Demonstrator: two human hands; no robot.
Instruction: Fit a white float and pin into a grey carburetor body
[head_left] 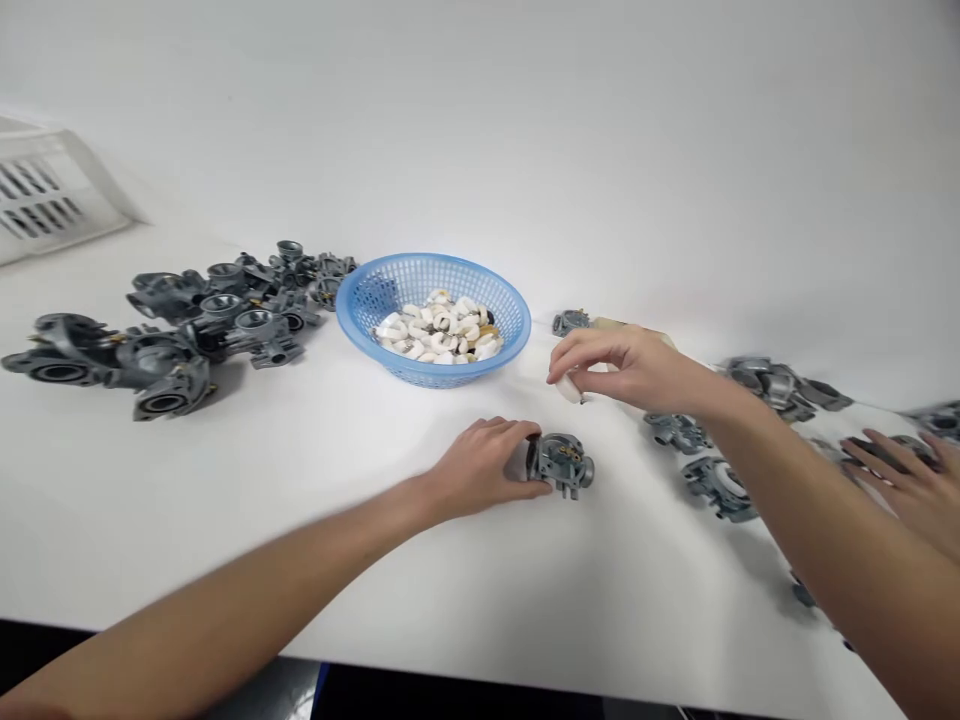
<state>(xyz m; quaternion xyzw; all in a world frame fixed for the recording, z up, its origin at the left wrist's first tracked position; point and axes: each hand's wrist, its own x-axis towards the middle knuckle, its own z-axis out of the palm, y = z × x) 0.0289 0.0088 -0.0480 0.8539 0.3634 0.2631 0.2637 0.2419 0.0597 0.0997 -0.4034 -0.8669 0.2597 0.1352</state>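
Centrally, one metal body (564, 462) on the worktop (300, 560), clasped at one end between thumb and fingers of the left grip (480, 465), presumably to steady it while its upper side stays exposed. Item: one white piece (569, 388), pinched by the right grip (637, 370) just beyond, probably lightly for easy turning. Item: blue basket (431, 372) of similar pieces (442, 325), seemingly placed within reach. Left: heaped bodies (262, 335); farther, white crate (56, 200). Right: scattered bodies (720, 488); a co-worker's hand (915, 480).
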